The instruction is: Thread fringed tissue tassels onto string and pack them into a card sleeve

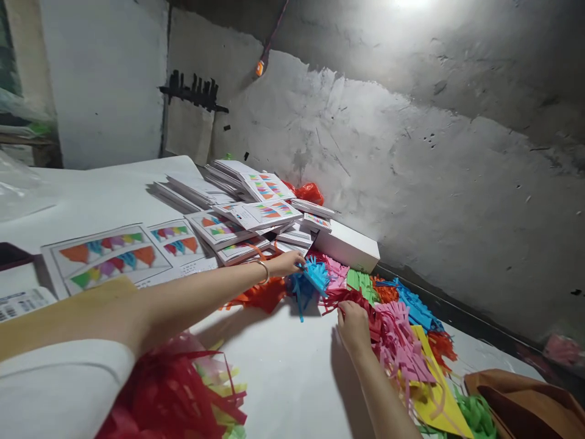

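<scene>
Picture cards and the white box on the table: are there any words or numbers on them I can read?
No text here is clear enough to quote.
Picture cards: tiny print beside the coloured flags, too blurred to read.
Label sheet: dark rows of print, too small to read.
White box: no readable text shows.

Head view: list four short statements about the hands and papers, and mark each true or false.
1. The left hand touches the blue fringed paper. True.
2. The right hand holds scissors. False: it touches the red fringed paper.
3. A bracelet sits on the left wrist. True.
4. The printed packs hang on the wall. False: they lie in a loose heap on the table.
</scene>
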### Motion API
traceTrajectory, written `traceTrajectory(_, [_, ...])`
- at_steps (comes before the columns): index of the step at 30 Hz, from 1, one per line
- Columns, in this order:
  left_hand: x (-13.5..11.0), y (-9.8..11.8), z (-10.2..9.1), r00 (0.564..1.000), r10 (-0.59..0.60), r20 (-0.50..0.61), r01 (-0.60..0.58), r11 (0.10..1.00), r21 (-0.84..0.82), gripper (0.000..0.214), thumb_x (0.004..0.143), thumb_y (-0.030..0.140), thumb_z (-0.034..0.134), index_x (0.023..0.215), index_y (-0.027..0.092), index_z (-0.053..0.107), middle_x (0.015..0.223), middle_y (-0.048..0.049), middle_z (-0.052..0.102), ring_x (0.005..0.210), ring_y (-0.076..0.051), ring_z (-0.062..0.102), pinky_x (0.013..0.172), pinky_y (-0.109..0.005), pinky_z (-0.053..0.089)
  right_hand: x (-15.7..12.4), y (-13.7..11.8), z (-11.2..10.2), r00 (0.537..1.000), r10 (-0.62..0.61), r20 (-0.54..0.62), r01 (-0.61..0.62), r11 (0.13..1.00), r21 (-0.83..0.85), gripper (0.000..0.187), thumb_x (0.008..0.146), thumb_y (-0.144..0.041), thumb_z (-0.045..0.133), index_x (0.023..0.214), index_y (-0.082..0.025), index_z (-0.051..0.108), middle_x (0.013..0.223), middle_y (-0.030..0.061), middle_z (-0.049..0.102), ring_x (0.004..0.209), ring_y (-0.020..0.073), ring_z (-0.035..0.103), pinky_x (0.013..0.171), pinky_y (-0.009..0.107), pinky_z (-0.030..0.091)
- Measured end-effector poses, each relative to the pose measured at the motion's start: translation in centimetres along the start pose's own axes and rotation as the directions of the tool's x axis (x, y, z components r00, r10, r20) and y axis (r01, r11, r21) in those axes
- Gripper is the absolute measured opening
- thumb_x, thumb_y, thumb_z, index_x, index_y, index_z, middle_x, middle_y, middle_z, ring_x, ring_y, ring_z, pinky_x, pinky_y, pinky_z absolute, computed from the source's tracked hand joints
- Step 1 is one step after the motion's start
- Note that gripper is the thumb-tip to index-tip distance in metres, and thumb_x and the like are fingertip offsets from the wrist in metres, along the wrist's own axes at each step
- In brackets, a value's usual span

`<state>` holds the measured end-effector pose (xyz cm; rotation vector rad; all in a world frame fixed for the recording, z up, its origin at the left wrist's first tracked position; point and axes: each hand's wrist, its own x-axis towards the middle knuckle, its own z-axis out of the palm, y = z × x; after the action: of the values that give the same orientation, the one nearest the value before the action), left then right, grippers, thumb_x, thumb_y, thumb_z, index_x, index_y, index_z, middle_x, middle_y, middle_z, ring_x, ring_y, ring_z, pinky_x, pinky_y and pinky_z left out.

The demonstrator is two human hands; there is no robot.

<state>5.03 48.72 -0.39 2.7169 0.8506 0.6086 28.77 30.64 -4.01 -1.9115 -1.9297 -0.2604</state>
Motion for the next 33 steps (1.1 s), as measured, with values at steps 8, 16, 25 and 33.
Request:
traceTrajectory(8, [-7.1, 3.5, -0.1, 0.999, 0.040, 0.028, -0.033, 0.977, -0.210, 0.008, 0.094, 0.019, 0.063, 0.096, 0.012, 0.067, 0.098, -0.0043, 0.067, 0.091, -0.020, 0.066, 0.083, -0.037, 0.056, -1.2, -6.9, 1.2, 0.976, -0.217, 0.025, 0.192, 0.909, 0.369, 0.015, 0.095, -0.025, 0.062, 0.104, -0.017, 0.070, 0.098, 0.0035, 0.073, 0.096, 0.0175, 0.067, 0.092, 0.038, 0.051])
traceTrajectory(16, [-10.6, 6.7, 0.4, 0.991, 0.132, -0.027, -0.134, 0.960, -0.247, 0.032, 0.072, 0.007, 0.069, 0.102, 0.019, 0.065, 0.110, -0.0061, 0.060, 0.098, -0.021, 0.059, 0.084, -0.028, 0.049, -2.9, -6.2, 3.3, 0.997, 0.016, 0.072, -0.055, 0.816, 0.576, 0.034, 0.092, -0.044, 0.067, 0.075, -0.015, 0.063, 0.068, -0.0050, 0.062, 0.060, 0.0100, 0.060, 0.059, 0.025, 0.051])
traceTrajectory(25, [-11.0, 6.3, 2.5, 0.996, 0.090, 0.008, -0.087, 0.976, -0.199, 0.006, 0.079, 0.011, 0.068, 0.082, 0.016, 0.066, 0.085, -0.0027, 0.065, 0.080, -0.019, 0.061, 0.072, -0.025, 0.046, -3.8, -7.1, 2.0, 0.998, 0.031, -0.047, 0.000, 0.837, 0.547, 0.033, 0.072, -0.044, 0.075, 0.067, -0.021, 0.052, 0.069, -0.0019, 0.057, 0.065, 0.0162, 0.056, 0.060, 0.029, 0.045])
traceTrajectory(33, [-11.5, 7.1, 3.2, 0.996, 0.091, 0.011, -0.088, 0.986, -0.144, 0.008, 0.078, 0.010, 0.071, 0.081, 0.018, 0.069, 0.085, -0.0011, 0.069, 0.078, -0.017, 0.062, 0.071, -0.022, 0.045, -1.9, -9.4, -0.8, 0.974, -0.223, 0.023, 0.199, 0.907, 0.371, 0.041, 0.095, -0.013, 0.042, 0.133, -0.018, 0.057, 0.091, 0.0060, 0.074, 0.094, 0.0201, 0.066, 0.106, 0.043, 0.036])
